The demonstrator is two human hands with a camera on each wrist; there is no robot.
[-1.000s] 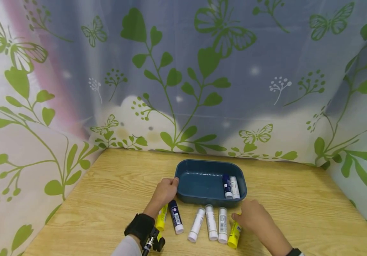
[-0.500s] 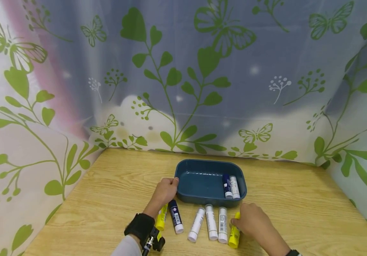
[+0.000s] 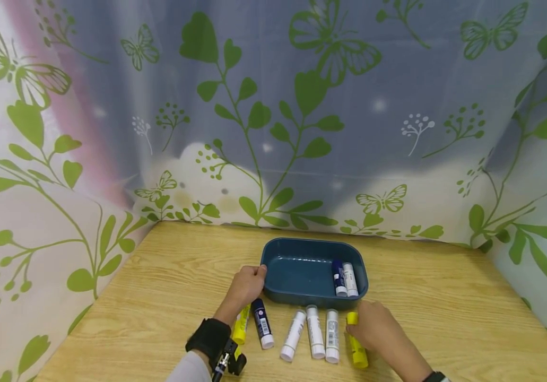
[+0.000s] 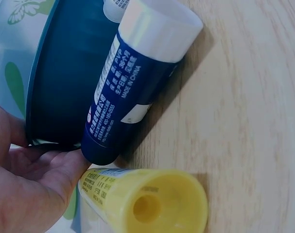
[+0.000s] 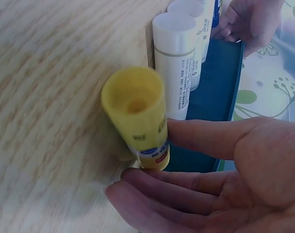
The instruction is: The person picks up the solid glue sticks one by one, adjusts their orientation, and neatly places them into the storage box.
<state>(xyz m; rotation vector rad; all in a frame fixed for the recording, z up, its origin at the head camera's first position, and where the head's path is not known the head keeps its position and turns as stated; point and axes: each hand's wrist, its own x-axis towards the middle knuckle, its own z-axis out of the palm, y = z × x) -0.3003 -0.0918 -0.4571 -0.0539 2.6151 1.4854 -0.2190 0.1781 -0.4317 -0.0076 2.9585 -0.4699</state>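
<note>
With its thumb and fingers my left hand (image 3: 246, 284) grips the left end of a dark blue plastic box (image 3: 302, 299). My right hand (image 3: 379, 327) pinches a yellow glue stick (image 3: 358, 352) just in front of the box's right corner. In the right wrist view the thumb (image 5: 205, 138) lies along one side of that stick, the fingers on the other. Inside the box, a navy glue stick (image 3: 338, 278) and a white glue stick (image 3: 350, 280) lie side by side at the right end.
Three white glue sticks (image 3: 315, 332) lie in front of the box. Near my left wrist are another navy glue stick (image 3: 262, 324) and a yellow one (image 3: 241, 324), partly hidden by the arm. A patterned curtain (image 3: 273, 106) closes off the wooden table's (image 3: 182, 254) back and sides.
The yellow glue stick in my right hand has shifted right, away from the white ones, and its near end has swung to the right. My left hand and the box stay put.
</note>
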